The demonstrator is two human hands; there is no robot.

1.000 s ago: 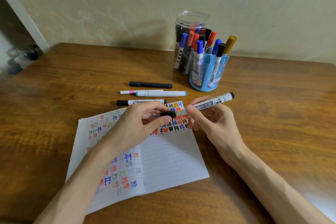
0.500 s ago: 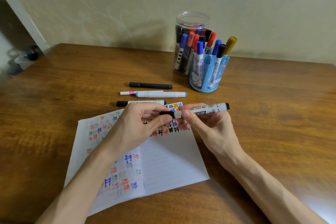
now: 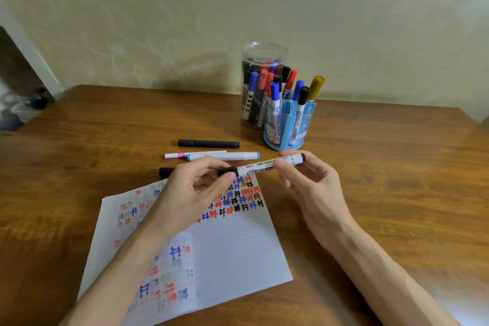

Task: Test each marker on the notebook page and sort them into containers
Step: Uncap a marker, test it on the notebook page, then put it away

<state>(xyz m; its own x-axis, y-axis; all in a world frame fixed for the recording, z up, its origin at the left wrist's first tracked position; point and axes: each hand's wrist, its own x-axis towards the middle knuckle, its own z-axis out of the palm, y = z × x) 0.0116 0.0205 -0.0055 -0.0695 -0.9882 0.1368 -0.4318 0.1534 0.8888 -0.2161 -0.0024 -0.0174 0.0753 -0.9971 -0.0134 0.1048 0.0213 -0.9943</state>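
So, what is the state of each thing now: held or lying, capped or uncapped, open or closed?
Whiteboard marker: cap on, held level by both hands.
Left hand: pinches its black cap.
Right hand: grips its other end.
Notebook: open, flat.
Clear jar: upright, lidless, holds markers.
Blue pen holder: upright, holds capped markers.
Black marker: lying, capped.

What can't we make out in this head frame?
All head view.
- Print on the white-barrelled, black-capped marker gripped by left hand and right hand: too small to read.
- Barrel of the second black-capped marker, lying flat: hidden behind the left hand.
- Marker count in the clear plastic jar: unclear, the blue plastic holder overlaps it.
- The blurred clutter at the left edge: unidentifiable.
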